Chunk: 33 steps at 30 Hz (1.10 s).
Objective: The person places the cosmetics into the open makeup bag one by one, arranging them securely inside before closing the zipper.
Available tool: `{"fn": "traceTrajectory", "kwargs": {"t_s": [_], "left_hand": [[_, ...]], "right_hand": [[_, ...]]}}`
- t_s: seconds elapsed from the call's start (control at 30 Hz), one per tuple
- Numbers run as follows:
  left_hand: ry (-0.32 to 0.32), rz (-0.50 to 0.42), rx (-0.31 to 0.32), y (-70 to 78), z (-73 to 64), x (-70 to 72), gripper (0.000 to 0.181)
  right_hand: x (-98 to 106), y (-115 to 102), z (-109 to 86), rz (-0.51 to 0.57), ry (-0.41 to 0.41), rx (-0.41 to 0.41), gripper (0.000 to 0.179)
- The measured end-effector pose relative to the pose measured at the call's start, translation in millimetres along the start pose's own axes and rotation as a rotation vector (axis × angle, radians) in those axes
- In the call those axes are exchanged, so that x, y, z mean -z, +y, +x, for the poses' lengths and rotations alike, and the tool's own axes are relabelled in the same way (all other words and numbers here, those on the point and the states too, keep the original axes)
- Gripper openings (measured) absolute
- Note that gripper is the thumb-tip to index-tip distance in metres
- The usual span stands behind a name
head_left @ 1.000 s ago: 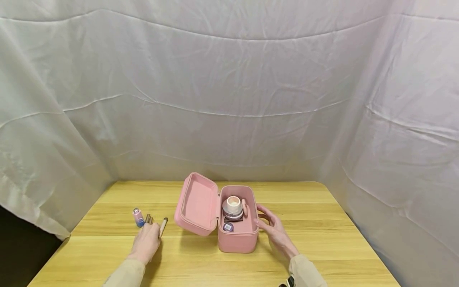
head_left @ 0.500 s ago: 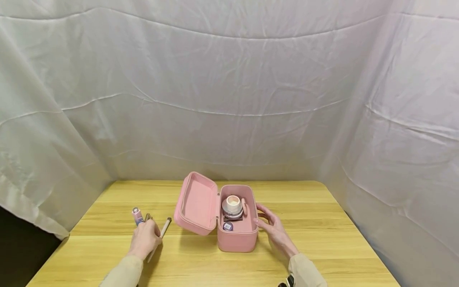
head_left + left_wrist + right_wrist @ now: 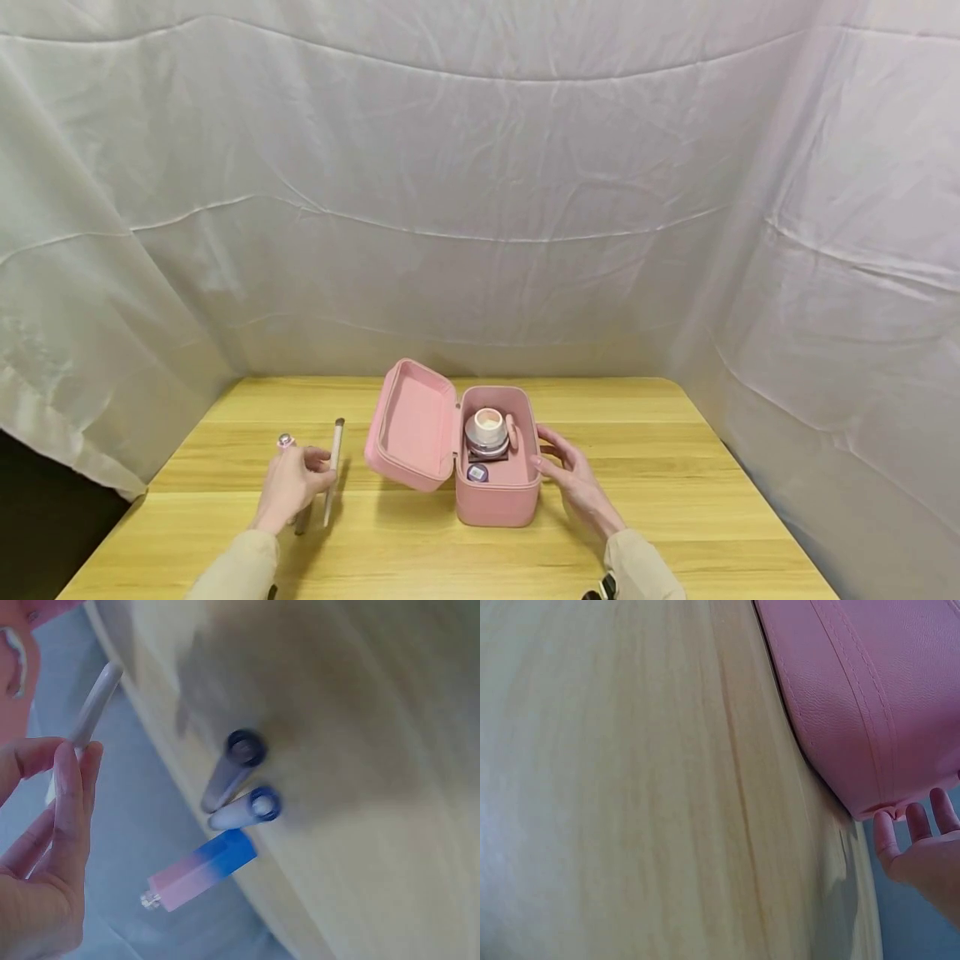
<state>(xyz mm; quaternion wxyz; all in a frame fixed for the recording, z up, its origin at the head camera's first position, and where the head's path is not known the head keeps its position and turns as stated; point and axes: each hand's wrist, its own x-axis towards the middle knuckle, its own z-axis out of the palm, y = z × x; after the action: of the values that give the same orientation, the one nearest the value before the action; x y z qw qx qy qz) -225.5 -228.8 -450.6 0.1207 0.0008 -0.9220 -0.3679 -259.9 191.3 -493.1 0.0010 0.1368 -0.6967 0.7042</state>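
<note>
My left hand (image 3: 291, 487) pinches a slim makeup brush (image 3: 334, 460) between thumb and fingertips. The brush stands nearly upright, dark bristles on top, above the table to the left of the pink cosmetic case (image 3: 497, 507). My right hand (image 3: 573, 483) rests against the case's right wall with loosely spread fingers. The case's lid (image 3: 420, 425) hangs open to the left. Inside lie a small white jar (image 3: 488, 427) on a silver-edged round container, a pink puff (image 3: 512, 433) and a purple round item (image 3: 477, 473).
Under my left hand, the left wrist view shows two tubes, one dark-ended (image 3: 234, 766) and one blue-ended (image 3: 246, 810). Beside them is a pink-to-blue bottle (image 3: 202, 868) with a silver top. Pale cloth (image 3: 480, 208) hangs behind the wooden table (image 3: 637, 433).
My left hand has lifted the brush from the table and tipped it toward upright, shifting slightly left. The right hand and the case have stayed in place.
</note>
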Motion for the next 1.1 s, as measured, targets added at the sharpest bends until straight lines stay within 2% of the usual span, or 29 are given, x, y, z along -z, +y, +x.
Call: {"fn": "traceTrajectory", "kwargs": {"t_s": [0.13,0.37,0.47,0.7,0.97,1.1], "left_hand": [[0.005,-0.022,-0.007,8.4,2.6,8.7,0.038],[-0.035,-0.15,-0.014,23.3,6.3,27.4,0.037],[-0.022,-0.184,-0.017,30.6,8.1,34.1,0.034],[0.006,-0.157,-0.044,47.4,12.6,50.2,0.032],[0.053,-0.082,-0.119,68.0,21.1,68.8,0.027],[0.056,-0.076,-0.152,79.1,25.6,75.4,0.027]], "right_hand": [[0.0,0.1,0.8,0.001,0.003,-0.019,0.061],[-0.6,0.3,1.7,0.015,0.004,-0.043,0.063],[-0.8,0.0,1.0,0.012,0.005,-0.036,0.063],[-1.3,0.4,1.2,0.025,0.012,-0.043,0.063],[-0.2,1.3,2.3,0.023,-0.001,-0.044,0.064],[0.0,1.5,2.3,0.033,0.002,-0.043,0.065]]}}
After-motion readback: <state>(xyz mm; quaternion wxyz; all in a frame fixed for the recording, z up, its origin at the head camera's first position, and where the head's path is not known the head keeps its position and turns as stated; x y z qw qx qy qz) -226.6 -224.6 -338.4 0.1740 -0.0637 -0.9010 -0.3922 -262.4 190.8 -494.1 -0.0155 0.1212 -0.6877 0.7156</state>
